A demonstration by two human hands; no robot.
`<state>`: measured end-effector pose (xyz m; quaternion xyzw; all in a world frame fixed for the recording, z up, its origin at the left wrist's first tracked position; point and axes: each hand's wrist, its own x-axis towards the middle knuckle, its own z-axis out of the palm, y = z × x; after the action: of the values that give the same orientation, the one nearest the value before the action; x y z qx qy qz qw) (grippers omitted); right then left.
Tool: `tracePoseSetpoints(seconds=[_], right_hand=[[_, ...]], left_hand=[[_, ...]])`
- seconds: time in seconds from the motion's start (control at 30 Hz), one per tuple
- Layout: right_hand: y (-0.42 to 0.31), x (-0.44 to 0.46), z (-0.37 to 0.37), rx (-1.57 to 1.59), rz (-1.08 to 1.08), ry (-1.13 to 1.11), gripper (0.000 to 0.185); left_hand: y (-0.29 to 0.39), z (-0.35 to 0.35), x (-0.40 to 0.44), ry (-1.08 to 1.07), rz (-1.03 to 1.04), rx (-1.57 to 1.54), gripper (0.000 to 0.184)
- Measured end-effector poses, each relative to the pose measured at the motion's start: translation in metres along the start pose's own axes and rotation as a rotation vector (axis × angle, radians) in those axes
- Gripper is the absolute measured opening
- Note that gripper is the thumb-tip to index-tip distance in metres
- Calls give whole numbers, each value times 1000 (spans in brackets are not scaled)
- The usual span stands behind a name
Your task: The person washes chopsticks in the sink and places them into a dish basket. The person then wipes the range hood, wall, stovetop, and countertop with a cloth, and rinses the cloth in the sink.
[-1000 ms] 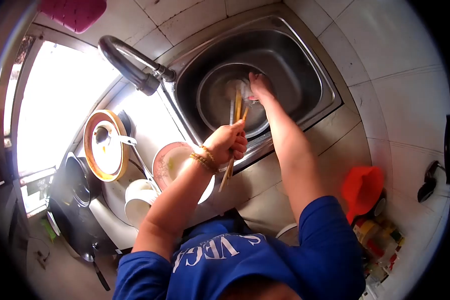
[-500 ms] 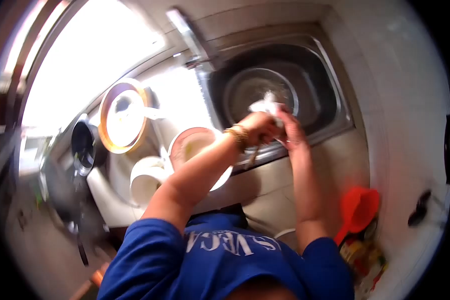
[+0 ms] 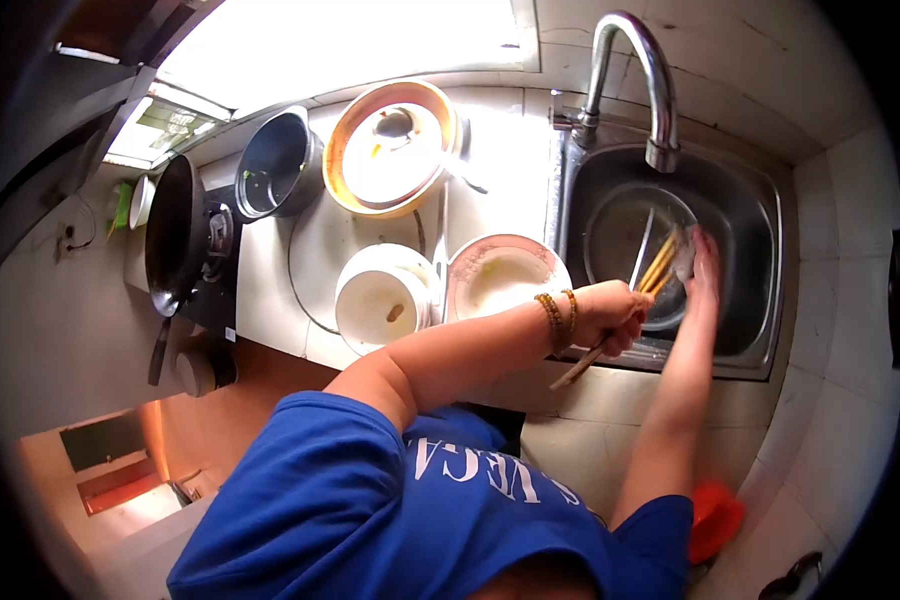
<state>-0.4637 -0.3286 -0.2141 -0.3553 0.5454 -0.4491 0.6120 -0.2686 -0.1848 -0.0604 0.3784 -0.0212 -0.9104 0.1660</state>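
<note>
My left hand [image 3: 612,312], with beaded bracelets on the wrist, is wrapped round a bundle of chopsticks [image 3: 658,272] over the near edge of the sink. Their upper ends fan out above the basin, one pale and the others yellowish. The darker lower ends [image 3: 578,370] stick out below my fist. Close to the upper ends, my right hand [image 3: 705,268] has its fingers bent against a whitish, wet-looking cloth [image 3: 683,256]. A round metal basin [image 3: 602,215] holding cloudy water sits inside the steel sink [image 3: 745,325].
A curved tap [image 3: 660,100] rises behind the sink. On the counter to the left are a pink-rimmed bowl [image 3: 555,262], stacked white bowls [image 3: 355,285], an orange-rimmed basin [image 3: 342,165] and a dark pot [image 3: 305,150]. A wok [image 3: 170,250] stands farther left; something red [image 3: 715,520] lies low at right.
The view has swung, so the sink appears farther right. My hands were together around the white cloth; now they are slightly apart, and the chopsticks' upper ends show between them.
</note>
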Motion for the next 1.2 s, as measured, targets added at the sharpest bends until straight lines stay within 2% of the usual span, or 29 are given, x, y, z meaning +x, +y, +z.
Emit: tracePoseSetpoints(seconds=[0.03, 0.07, 0.13, 0.17, 0.23, 0.27, 0.33, 0.4, 0.43, 0.47, 0.53, 0.57, 0.6, 0.67, 0.77, 0.8, 0.87, 0.93, 0.97, 1.0, 1.07, 1.13, 1.2], right_hand=[[7, 6, -5, -152, 152, -89, 28], [19, 15, -4, -151, 154, -103, 28], [72, 24, -16, -1382, -185, -134, 27], [99, 24, -18, -1410, -114, -165, 27], [132, 30, -22, -712, 199, -264, 26], [55, -19, -1, -223, 450, -328, 22], [0, -66, 0, 224, 390, -374, 17], [-37, -110, 6, 359, 282, -230, 27], [-26, -118, 6, 495, 242, -233, 30], [-34, -133, 14, 575, 232, -273, 30], [-19, -122, 27, 477, 68, -287, 29], [-49, -138, 37, 604, 141, -284, 23], [-48, -132, 41, 682, 130, -204, 19], [-45, -112, 39, 508, 103, -107, 13], [-42, -91, 43, 459, 36, -107, 9], [-54, -88, 41, 402, 103, -4, 8], [-17, -33, -6, 594, -63, 25, 8], [-24, -23, -18, 569, 55, 202, 9], [-24, -27, -31, 403, 31, -33, 12], [-17, -25, -24, 401, 26, -41, 12], [11, -28, -7, -81, 25, -89, 17], [34, -32, 3, -974, 17, -280, 24], [38, -21, -1, -900, 57, -267, 24]], left_hand=[[4, -6, 1, 9, 93, -48, 36], [8, -11, 3, 13, 186, -95, 36], [17, -5, 5, 157, 312, 32, 31], [20, -9, 13, 182, 303, 30, 29], [28, -21, 35, 202, 276, 2, 26], [30, -27, 44, 199, 254, -39, 24], [33, -32, 55, 127, 169, -104, 22], [37, -30, 56, 43, 129, -37, 24], [35, -22, 53, 47, 111, 11, 26], [32, -12, 49, 53, 98, 60, 29], [22, -12, 53, -1, 67, 289, 31], [18, 3, 46, 44, 42, 308, 31], [17, -1, 46, -52, 35, 324, 33], [9, 11, 38, 64, 27, 356, 34], [10, 11, 32, 37, 61, 340, 34], [9, 12, 28, 38, 88, 325, 34], [-8, 5, 11, -32, -73, 348, 33], [-10, 8, -5, 25, -64, 272, 33], [-6, 2, -3, 65, 29, 269, 33], [0, -4, -1, 40, 59, 285, 32], [9, -1, 5, 75, 63, 290, 27], [18, -3, 15, 77, 97, 320, 22], [24, 0, 23, 114, 99, 296, 18]])
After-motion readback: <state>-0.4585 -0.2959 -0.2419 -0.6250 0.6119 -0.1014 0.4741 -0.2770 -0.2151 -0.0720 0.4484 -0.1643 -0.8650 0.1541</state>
